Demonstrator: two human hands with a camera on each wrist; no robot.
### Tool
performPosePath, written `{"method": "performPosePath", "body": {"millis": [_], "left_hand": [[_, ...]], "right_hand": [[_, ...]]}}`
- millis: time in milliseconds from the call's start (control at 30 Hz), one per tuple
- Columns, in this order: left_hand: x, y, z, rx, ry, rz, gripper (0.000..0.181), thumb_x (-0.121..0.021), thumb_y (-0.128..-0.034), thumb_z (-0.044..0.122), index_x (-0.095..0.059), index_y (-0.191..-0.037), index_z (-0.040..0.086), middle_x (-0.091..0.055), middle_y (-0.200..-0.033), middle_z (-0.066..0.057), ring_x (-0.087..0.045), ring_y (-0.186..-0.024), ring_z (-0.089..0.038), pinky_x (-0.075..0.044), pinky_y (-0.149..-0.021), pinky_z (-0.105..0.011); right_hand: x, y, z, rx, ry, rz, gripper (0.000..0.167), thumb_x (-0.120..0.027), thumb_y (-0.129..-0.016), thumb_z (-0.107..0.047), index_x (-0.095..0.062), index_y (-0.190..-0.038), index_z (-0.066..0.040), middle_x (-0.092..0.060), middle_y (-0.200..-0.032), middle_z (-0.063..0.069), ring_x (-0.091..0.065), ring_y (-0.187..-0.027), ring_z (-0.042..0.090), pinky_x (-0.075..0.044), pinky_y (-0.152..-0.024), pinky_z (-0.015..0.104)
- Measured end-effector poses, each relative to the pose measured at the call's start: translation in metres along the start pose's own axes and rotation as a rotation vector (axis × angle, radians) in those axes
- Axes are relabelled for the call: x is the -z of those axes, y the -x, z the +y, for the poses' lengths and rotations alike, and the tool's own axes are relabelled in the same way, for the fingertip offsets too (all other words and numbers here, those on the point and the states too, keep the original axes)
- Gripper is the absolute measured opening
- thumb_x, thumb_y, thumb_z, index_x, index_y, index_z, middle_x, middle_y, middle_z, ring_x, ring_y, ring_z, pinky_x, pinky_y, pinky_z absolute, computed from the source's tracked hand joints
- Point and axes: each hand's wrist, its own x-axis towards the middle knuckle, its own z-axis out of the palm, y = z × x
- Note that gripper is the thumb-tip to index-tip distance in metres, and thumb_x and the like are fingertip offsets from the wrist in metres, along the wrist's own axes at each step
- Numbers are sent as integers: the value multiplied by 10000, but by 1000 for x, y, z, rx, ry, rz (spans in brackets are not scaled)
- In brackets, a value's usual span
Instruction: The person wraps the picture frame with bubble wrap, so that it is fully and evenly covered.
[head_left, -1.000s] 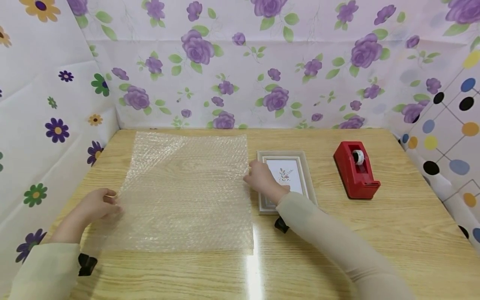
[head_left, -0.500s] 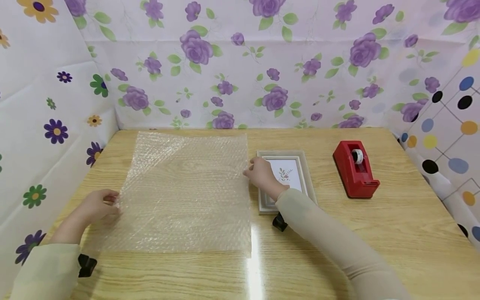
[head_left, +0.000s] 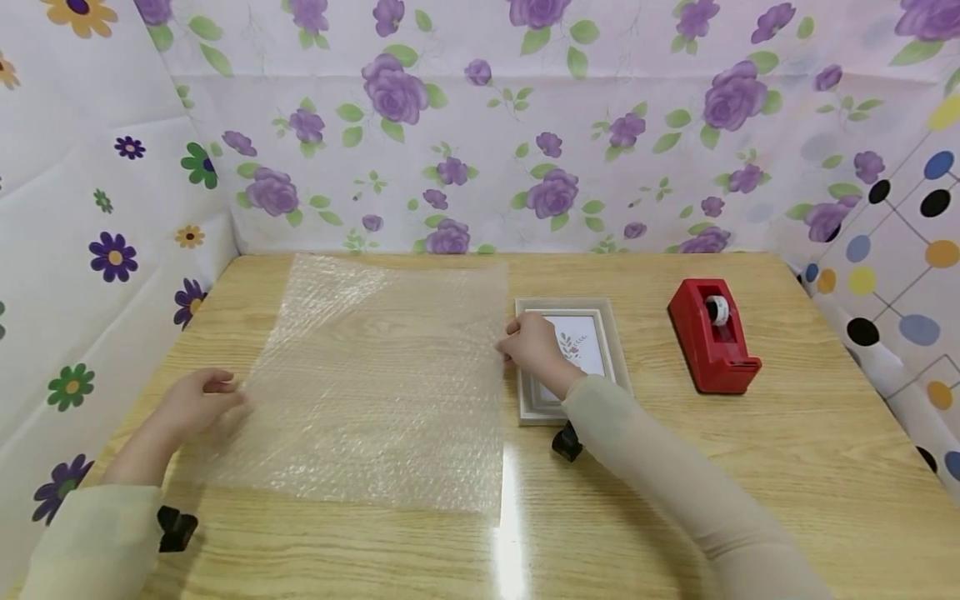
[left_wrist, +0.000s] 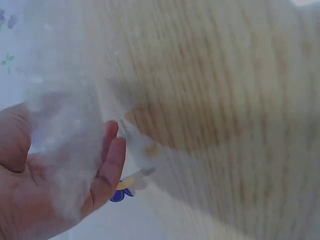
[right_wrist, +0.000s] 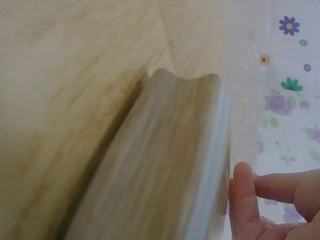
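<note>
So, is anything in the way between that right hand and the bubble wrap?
Nothing visible: the right hand pinches the edge of the bubble wrap. The picture frame lies below the hand, not between them.

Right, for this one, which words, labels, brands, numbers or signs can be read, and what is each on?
Readable text: none in any of the three views.
White tape roll: any marking is too small to read.
Red tape dispenser: no lettering visible.
Picture frame: the print shows a leafy sprig, no legible words; the right hand hides part of it.
</note>
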Motion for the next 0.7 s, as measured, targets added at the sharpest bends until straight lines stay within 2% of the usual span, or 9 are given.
{"method": "performPosePath", "body": {"millis": [100,233,267,333,400,500,567,700], "left_hand": [[2,7,0,75,56,-13,662,-471,-994,306,-280,-1342,-224,-431,-1273,-417,-604,-965,-344,-532,-771,-350],[6,16,-3,133,95,-61,672,-442,-998,333,-287,-1334,-228,-429,-1260,-418,-593,-851,-110,-536,-697,-246],[6,17,-4,139,105,-84,669,-449,-996,330,-294,-1330,-229,-459,-1236,-405,-595,-850,-103,-536,-698,-244],[6,19,-6,139,139,-137,644,-470,-989,299,-307,-1319,-229,-572,-1135,-322,-584,-828,-42,-527,-688,-219],[5,18,-8,117,184,-189,593,-492,-981,240,-327,-1296,-235,-657,-1019,-167,-576,-794,14,-524,-679,-208],[2,17,-9,104,275,-234,516,-533,-960,141,-349,-1242,-250,-668,-906,20,-615,-757,30,-542,-669,-203],[0,16,-10,88,303,-229,490,-564,-938,94,-360,-1215,-255,-643,-871,52,-631,-742,19,-551,-662,-200],[-2,11,-15,53,323,-197,462,-612,-912,72,-399,-1182,-235,-621,-845,34,-643,-726,-1,-559,-667,-192]], "right_hand": [[2,2,3,3,18,17,310,-670,-845,-16,-573,-1122,82,-689,-988,210,-648,-556,110,-568,-591,221],[4,5,6,-4,-10,28,286,-670,-839,-8,-588,-1097,82,-704,-942,205,-633,-523,96,-570,-573,219],[5,5,6,-7,-18,26,286,-668,-841,-8,-585,-1100,81,-703,-942,205,-626,-518,89,-569,-572,218],[7,6,6,-15,-38,26,283,-665,-840,-4,-581,-1097,79,-702,-940,205,-621,-512,88,-573,-577,224],[9,7,7,-16,-39,29,277,-662,-837,-2,-579,-1090,75,-701,-932,203,-620,-513,90,-573,-578,226],[10,9,7,-17,-16,23,287,-654,-840,-11,-566,-1101,68,-699,-900,184,-623,-519,99,-572,-575,232],[11,11,6,-16,5,1,341,-653,-849,-40,-538,-1154,61,-692,-870,160,-630,-532,111,-575,-584,246],[15,12,5,-13,56,-28,520,-640,-891,-166,-430,-1327,25,-675,-859,116,-646,-568,136,-581,-672,298]]}}
